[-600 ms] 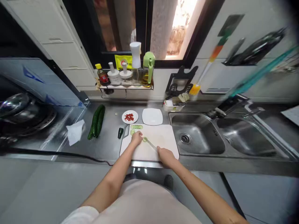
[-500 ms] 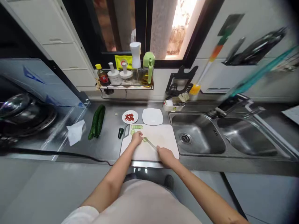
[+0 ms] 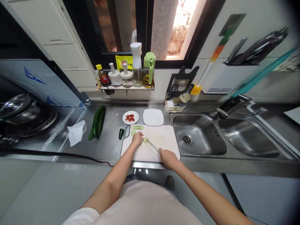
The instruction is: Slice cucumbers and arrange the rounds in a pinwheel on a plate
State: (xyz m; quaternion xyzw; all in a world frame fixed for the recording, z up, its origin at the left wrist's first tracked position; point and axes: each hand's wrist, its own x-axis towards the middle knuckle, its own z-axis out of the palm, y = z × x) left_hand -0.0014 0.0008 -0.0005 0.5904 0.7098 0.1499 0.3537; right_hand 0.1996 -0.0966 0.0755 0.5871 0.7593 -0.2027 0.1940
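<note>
My right hand (image 3: 167, 157) is wrapped round the handle of a knife (image 3: 153, 146), its blade pointing up and left across the white cutting board (image 3: 164, 134). A round cucumber slice (image 3: 145, 140) lies at the blade's tip. Just left of that slice, my left hand (image 3: 137, 138) rests over the board with its fingers curled together; whatever is in them is hidden. Overlapping cucumber slices (image 3: 137, 127) form a row at the board's upper left, with another slice (image 3: 133, 133) below them. A dark green cucumber end piece (image 3: 121, 133) lies left of the board.
Behind the board stand a plate of chopped red pieces (image 3: 130, 117) and a white square plate (image 3: 153, 117). Whole cucumbers (image 3: 97, 122) and a crumpled white paper (image 3: 76, 132) lie left. A double sink (image 3: 199, 134) is right; a condiment rack (image 3: 127, 87) hangs behind.
My right hand has shifted slightly right and down with the knife. The blade tip has drawn a little right, still by the cucumber slice. My left hand has barely moved.
</note>
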